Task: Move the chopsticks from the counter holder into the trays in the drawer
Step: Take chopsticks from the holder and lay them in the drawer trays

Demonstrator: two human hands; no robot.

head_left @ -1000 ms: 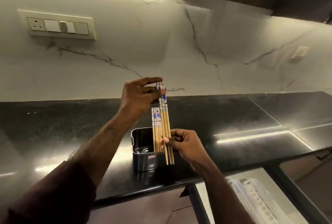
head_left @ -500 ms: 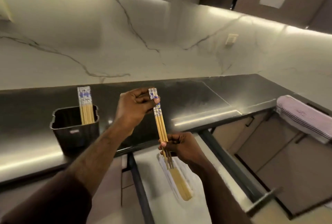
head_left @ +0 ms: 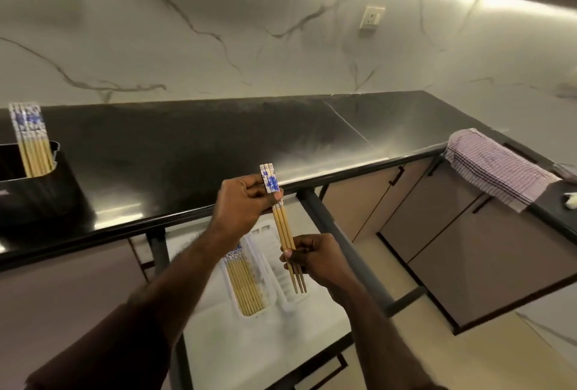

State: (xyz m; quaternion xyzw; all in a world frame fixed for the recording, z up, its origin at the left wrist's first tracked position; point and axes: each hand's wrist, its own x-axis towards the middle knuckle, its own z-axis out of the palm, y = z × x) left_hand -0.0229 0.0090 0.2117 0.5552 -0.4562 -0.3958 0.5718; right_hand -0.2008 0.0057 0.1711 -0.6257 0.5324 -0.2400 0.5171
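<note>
Three bamboo chopsticks with blue-and-white tops [head_left: 283,227] hang in the air over the open drawer [head_left: 218,346]. My left hand [head_left: 245,208] pinches their patterned top end and my right hand [head_left: 315,260] grips their lower part, the tips poking out below it. Below them lie two clear trays: the left tray [head_left: 229,289] holds several chopsticks [head_left: 245,286], while the right tray [head_left: 278,246] shows none. The black holder [head_left: 40,189] stands on the counter at far left with several chopsticks [head_left: 31,139] upright in it.
The black counter [head_left: 193,152] runs across and turns at the right, where a striped cloth [head_left: 496,167] hangs over its edge. The drawer's dark metal side rail [head_left: 349,252] runs just right of my right hand. Closed cabinet doors [head_left: 452,236] are at the right.
My hands lifted a few chopsticks out of the holder and carried them right, over the open drawer. My view swung right, so the holder now sits at the far left.
</note>
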